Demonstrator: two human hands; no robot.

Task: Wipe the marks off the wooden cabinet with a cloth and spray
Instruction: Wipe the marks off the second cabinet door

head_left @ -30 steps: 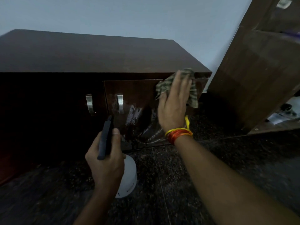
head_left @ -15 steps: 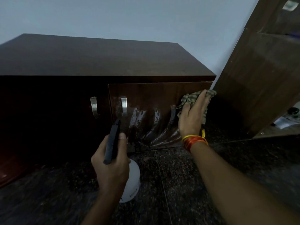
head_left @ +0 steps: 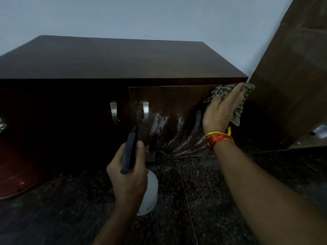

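A low dark wooden cabinet point(head_left: 123, 61) stands against the wall. Its right door point(head_left: 169, 99) shows wet white streaks across the lower half, beside a metal handle point(head_left: 145, 111). My right hand point(head_left: 221, 112) presses a green checked cloth point(head_left: 228, 92) with straight fingers against the door's top right corner. My left hand point(head_left: 129, 175) grips a white spray bottle point(head_left: 150, 193) by its neck, low in front of the door; its black nozzle point(head_left: 130, 150) points at the cabinet.
A second handle point(head_left: 113, 112) sits on the dark left door. A tall brown wooden panel point(head_left: 290, 82) leans close at the right. The floor point(head_left: 194, 200) is dark speckled stone. A reddish object point(head_left: 14, 175) lies at lower left.
My right hand has swept the cloth from the middle of the door's top edge to its top right corner, leaving curved wet streaks. The left hand with the bottle has stayed put.
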